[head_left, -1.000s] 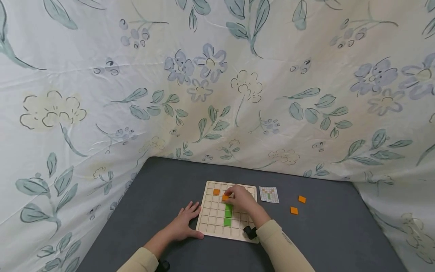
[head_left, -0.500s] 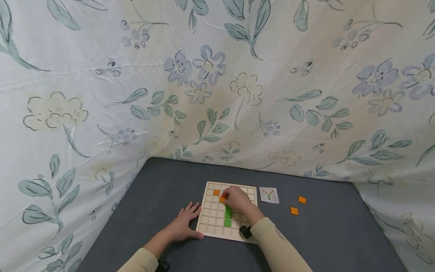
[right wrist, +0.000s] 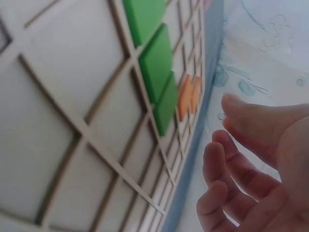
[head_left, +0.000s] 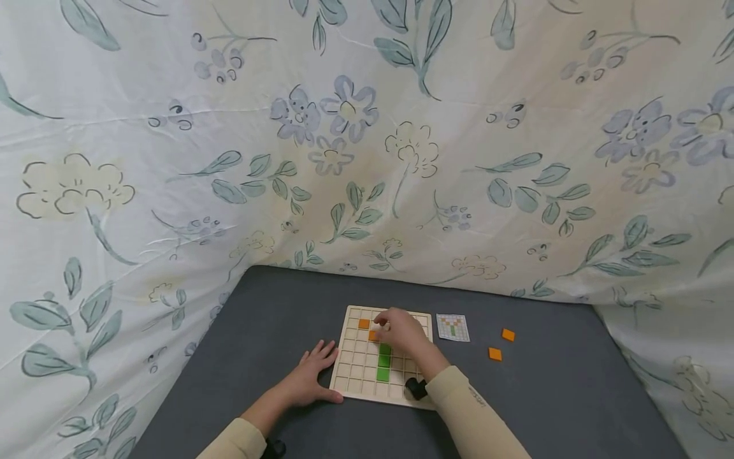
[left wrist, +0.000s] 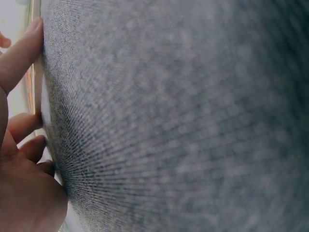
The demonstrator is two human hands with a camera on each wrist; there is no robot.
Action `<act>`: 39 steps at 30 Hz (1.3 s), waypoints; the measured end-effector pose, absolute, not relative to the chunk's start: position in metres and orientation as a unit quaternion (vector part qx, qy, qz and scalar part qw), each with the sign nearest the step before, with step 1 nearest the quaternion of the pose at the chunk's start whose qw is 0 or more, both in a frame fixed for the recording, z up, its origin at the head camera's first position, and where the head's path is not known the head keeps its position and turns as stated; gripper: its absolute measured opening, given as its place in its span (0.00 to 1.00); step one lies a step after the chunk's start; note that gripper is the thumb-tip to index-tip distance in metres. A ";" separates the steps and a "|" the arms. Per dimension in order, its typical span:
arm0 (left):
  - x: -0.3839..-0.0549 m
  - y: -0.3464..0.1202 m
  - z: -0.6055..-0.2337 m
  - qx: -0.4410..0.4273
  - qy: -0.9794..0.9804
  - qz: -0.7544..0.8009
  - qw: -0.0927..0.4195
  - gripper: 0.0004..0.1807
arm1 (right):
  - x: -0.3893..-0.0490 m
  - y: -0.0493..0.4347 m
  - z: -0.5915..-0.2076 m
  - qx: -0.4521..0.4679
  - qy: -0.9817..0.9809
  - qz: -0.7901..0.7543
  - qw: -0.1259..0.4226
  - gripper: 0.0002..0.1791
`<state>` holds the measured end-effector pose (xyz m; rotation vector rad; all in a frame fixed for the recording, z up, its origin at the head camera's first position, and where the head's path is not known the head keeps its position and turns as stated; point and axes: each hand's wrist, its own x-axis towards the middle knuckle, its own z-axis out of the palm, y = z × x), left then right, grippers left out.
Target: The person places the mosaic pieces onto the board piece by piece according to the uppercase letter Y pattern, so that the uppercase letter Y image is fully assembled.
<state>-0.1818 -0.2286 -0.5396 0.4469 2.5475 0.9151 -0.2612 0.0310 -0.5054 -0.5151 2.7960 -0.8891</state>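
A wooden grid board [head_left: 352,370] lies on the dark table, with several green tiles [head_left: 383,361] in a column. Two orange tiles lie on it in a diagonal: an upper-left orange tile [head_left: 364,324] and a lower orange tile [head_left: 373,335]. Just above and right of the lower one is my right hand [head_left: 404,331]; in the right wrist view its loosely bent fingers [right wrist: 215,159] and thumb are apart, holding nothing. My left hand [head_left: 312,376] rests at the board's left edge, its fingers spread and touching the rim; the left wrist view shows a finger [left wrist: 21,55] against that rim.
A small printed pattern card [head_left: 452,327] lies right of the board. Farther right, two loose orange tiles sit on the table, a far tile [head_left: 508,335] and a near tile [head_left: 495,354]. A floral cloth [head_left: 367,159] hangs behind and beside the dark table [head_left: 550,382].
The right hand moved the lower orange tile slightly left into a grid cell, let go of it and lifted its fingers off. The left hand stayed at the board's edge.
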 end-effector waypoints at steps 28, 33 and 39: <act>-0.175 -0.240 -0.545 0.174 0.910 0.326 0.189 0.60 | -0.211 0.079 -0.485 -0.107 0.916 -0.386 -0.018 0.15; -0.177 -0.238 -0.547 0.169 0.910 0.326 0.191 0.60 | -0.211 0.091 -0.485 -0.091 0.918 -0.384 -0.024 0.15; -0.179 -0.237 -0.545 0.161 0.911 0.325 0.195 0.61 | -0.213 0.110 -0.488 -0.082 0.925 -0.371 -0.014 0.15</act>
